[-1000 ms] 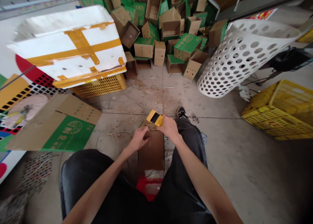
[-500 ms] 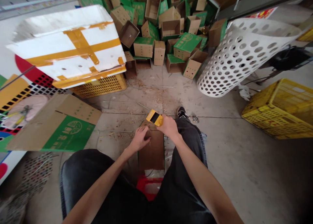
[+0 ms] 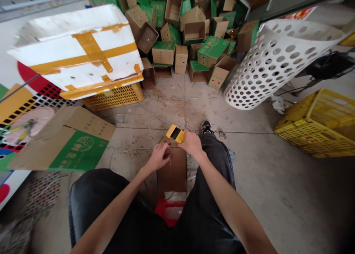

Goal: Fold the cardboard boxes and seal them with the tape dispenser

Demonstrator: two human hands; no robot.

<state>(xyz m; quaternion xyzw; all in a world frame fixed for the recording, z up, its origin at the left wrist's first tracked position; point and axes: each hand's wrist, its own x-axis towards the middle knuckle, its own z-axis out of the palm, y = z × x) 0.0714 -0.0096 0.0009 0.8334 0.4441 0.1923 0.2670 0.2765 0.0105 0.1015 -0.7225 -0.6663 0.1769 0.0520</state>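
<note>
Between my knees stands a brown cardboard box [image 3: 173, 172], its broad side facing up and green showing along its edges. My right hand [image 3: 192, 144] is wrapped round a yellow hand tool with a black band [image 3: 175, 133], perhaps a carton stapler, over the far end of the box. The tool's exact kind is unclear. On the left of that same end, my left hand [image 3: 160, 157] bends its fingers onto the box, thumb lower and apart. Its fingertips are close to the tool. Something red [image 3: 169, 213] lies below the box's near end.
Several green and brown cartons [image 3: 213, 51] are heaped ahead. At left, a white foam box [image 3: 83, 56] rests on a yellow crate [image 3: 119, 98], near a larger carton [image 3: 76, 150]. On the right are a white perforated basket [image 3: 266, 61] and a yellow crate [image 3: 318, 130].
</note>
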